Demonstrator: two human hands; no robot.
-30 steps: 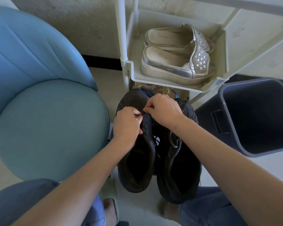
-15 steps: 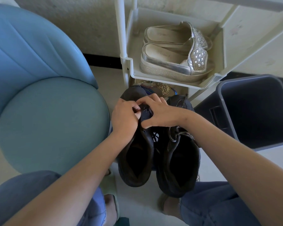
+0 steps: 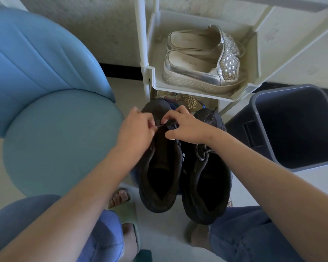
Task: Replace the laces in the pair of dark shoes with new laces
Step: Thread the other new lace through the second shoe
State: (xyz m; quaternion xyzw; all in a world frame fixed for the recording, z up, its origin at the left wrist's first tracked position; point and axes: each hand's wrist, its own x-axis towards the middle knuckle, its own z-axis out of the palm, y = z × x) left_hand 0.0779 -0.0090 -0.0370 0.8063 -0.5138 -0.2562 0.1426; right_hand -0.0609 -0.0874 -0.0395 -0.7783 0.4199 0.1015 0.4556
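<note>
Blue chair (image 3: 45, 110), cream shelf (image 3: 203, 91), grey bin (image 3: 292, 125).

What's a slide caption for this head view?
Left hand pinches a lace while right hand grips one dark shoe.

Round blue padded chair (image 3: 61, 140) blocks my left, cream plastic shoe rack (image 3: 187, 89) ahead, dark grey plastic bin (image 3: 295, 125) right; pale floor strip (image 3: 127, 91) between chair and rack lies open.

Head camera looks steeply down, close over shoes (image 3: 159, 173)
</note>
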